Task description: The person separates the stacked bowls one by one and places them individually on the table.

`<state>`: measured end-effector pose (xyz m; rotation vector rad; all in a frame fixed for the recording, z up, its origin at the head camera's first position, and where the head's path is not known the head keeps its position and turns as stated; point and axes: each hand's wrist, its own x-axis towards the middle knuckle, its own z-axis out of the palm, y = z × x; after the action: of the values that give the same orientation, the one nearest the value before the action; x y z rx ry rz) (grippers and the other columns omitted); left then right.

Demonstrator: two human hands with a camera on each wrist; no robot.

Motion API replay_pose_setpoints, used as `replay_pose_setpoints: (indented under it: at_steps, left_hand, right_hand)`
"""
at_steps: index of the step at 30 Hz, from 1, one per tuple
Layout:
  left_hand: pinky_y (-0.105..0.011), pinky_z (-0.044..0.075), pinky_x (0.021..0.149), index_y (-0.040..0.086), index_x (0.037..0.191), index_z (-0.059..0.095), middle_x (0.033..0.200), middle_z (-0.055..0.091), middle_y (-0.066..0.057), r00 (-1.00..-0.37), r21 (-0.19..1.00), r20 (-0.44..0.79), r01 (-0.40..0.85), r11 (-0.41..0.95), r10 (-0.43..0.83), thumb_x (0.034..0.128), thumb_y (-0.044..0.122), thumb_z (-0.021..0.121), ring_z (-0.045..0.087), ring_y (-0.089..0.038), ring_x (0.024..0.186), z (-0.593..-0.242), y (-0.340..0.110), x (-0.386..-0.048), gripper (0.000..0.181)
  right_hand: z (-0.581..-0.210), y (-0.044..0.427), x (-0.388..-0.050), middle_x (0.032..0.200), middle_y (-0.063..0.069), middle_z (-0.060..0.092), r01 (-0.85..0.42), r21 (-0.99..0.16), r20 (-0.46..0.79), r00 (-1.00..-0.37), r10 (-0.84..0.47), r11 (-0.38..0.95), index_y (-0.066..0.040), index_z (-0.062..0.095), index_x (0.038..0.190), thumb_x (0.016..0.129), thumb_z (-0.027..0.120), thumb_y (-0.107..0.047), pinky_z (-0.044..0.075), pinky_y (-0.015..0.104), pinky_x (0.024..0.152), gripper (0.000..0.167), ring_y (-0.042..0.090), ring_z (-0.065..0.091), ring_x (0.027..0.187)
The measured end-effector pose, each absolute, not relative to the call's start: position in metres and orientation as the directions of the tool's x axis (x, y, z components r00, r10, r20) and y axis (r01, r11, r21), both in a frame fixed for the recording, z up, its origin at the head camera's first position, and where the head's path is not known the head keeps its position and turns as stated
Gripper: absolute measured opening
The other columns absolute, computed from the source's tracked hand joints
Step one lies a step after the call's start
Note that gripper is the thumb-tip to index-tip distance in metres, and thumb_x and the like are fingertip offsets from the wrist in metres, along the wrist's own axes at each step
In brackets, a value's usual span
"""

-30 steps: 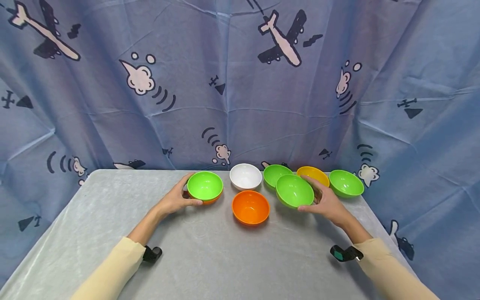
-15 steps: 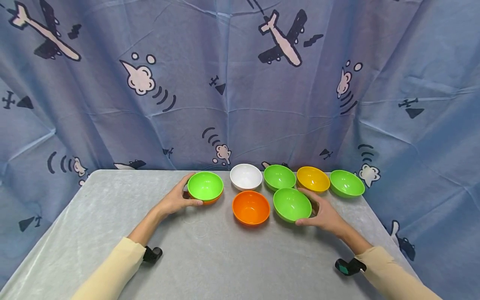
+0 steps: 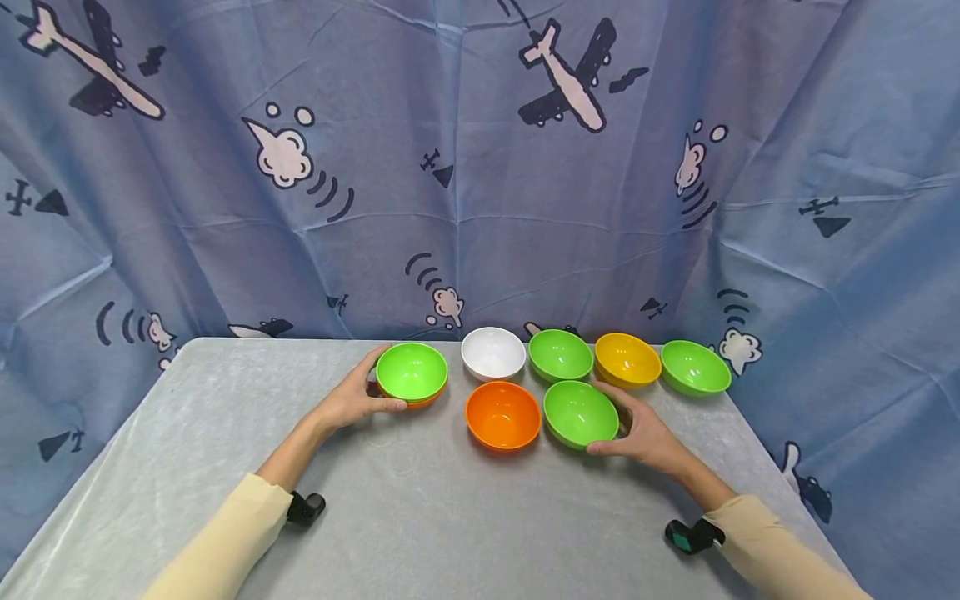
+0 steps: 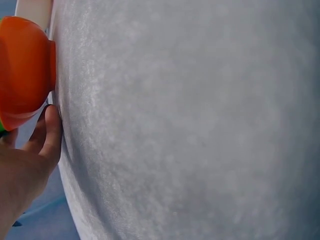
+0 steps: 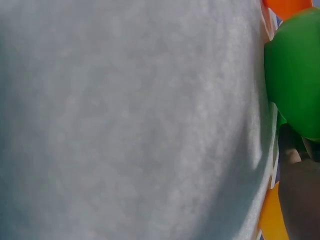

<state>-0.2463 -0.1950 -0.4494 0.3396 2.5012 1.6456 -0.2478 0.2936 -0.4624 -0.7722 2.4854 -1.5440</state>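
My left hand grips a green bowl that sits in an orange bowl, of which only the lower edge shows in the head view. Thumb and fingers lie on opposite sides of this stack. My right hand holds another green bowl by its right side, thumb at the front and fingers behind. That bowl stands upright on the table, close to the right of a single orange bowl. In the right wrist view the held bowl's dark green outside shows, partly cut off by the frame.
Along the table's back edge stand a white bowl, a green bowl, a yellow bowl and another green bowl. A patterned blue curtain hangs right behind them.
My right hand has brought its green bowl down and toward me, slightly left, from above the back row to beside the single orange bowl. My left hand has stayed in place.
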Motion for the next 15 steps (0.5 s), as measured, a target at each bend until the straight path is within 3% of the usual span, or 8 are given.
replay_pose_setpoints:
  at_steps: [8, 15]
  left_hand:
    - [-0.059, 0.040, 0.102, 0.006, 0.162, 0.018, 0.157, 0.029, -0.024, -0.968, 0.920, 0.044, 0.135, 0.368, 0.246, 0.0829, 0.011, 0.087, 0.054, -0.043, 0.116, -0.451, -0.197, -0.246, 0.105]
    - [-0.055, 0.043, 0.104, 0.002, 0.160, 0.022, 0.156, 0.033, -0.024, -0.959, 0.935, 0.068, 0.157, 0.318, 0.274, 0.0804, 0.006, 0.088, 0.055, -0.044, 0.123, -0.455, -0.196, -0.247, 0.103]
  right_hand:
    - [-0.458, 0.294, -0.250, 0.160, 0.025, 0.028, -0.351, -0.846, 0.118, -0.857, -0.501, 0.402, 0.004, 0.029, 0.157, 0.079, 0.090, -0.011, 0.038, 0.017, 0.100, 0.100, 0.043, 0.033, 0.141]
    - [-0.450, 0.305, -0.247, 0.159, 0.028, 0.027, -0.328, -0.861, 0.085, -0.847, -0.525, 0.389, 0.004, 0.024, 0.158, 0.082, 0.087, -0.008, 0.038, 0.025, 0.106, 0.100, 0.047, 0.033, 0.140]
